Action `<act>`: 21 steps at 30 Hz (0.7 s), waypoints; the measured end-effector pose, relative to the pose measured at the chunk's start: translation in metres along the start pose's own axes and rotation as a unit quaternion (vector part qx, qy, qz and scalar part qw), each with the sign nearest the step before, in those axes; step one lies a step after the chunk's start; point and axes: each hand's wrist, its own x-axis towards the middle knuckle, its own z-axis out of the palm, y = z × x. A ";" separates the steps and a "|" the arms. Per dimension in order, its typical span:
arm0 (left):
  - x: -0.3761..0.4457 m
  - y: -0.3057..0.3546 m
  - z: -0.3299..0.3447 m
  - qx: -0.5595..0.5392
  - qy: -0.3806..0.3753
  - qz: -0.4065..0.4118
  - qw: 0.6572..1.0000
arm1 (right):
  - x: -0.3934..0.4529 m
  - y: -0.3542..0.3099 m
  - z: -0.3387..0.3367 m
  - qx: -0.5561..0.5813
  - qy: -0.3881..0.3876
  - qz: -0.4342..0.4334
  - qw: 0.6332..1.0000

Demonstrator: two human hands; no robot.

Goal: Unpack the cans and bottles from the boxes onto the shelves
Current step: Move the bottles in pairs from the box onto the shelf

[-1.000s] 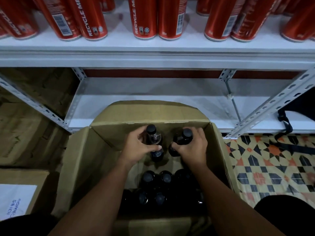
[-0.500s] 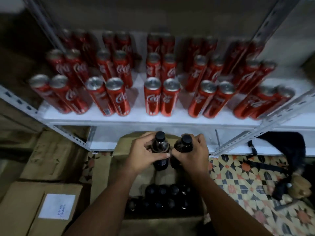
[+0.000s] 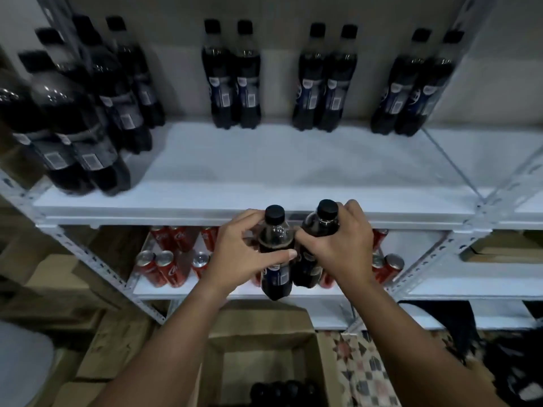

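My left hand [image 3: 235,257] grips a dark cola bottle [image 3: 275,274] with a black cap. My right hand [image 3: 343,248] grips a second dark bottle [image 3: 318,227] beside it. Both bottles are held upright in the air, touching each other, just in front of the edge of the white upper shelf [image 3: 293,174]. Below, the open cardboard box [image 3: 305,348] still holds several dark bottles [image 3: 282,390]. Dark bottles stand in pairs along the back of the upper shelf [image 3: 232,77], with a larger group at its left [image 3: 82,113].
Red cans [image 3: 164,265] fill the shelf below the upper one. Perforated metal uprights [image 3: 97,259] frame the rack on both sides. Closed cardboard boxes [image 3: 58,283] are stacked at the left. Patterned floor tiles [image 3: 367,374] and a black bag [image 3: 499,348] lie at the right.
Both hands have lifted the two bottles out of the box, past the can shelf, up to the front edge of the bottle shelf. My view has tilted upward.
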 end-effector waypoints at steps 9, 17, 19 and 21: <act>0.040 0.091 -0.040 0.012 0.070 0.092 0.993 | 0.070 -0.089 -0.053 0.017 0.043 -0.050 0.998; 0.066 0.112 -0.070 0.003 0.074 0.118 0.990 | 0.096 -0.129 -0.052 0.043 0.056 -0.071 0.995; 0.071 0.111 -0.077 0.007 0.072 0.121 0.990 | 0.100 -0.133 -0.045 0.052 0.048 -0.071 0.995; 0.076 0.108 -0.083 0.008 0.072 0.121 0.990 | 0.103 -0.134 -0.036 0.042 0.036 -0.068 0.996</act>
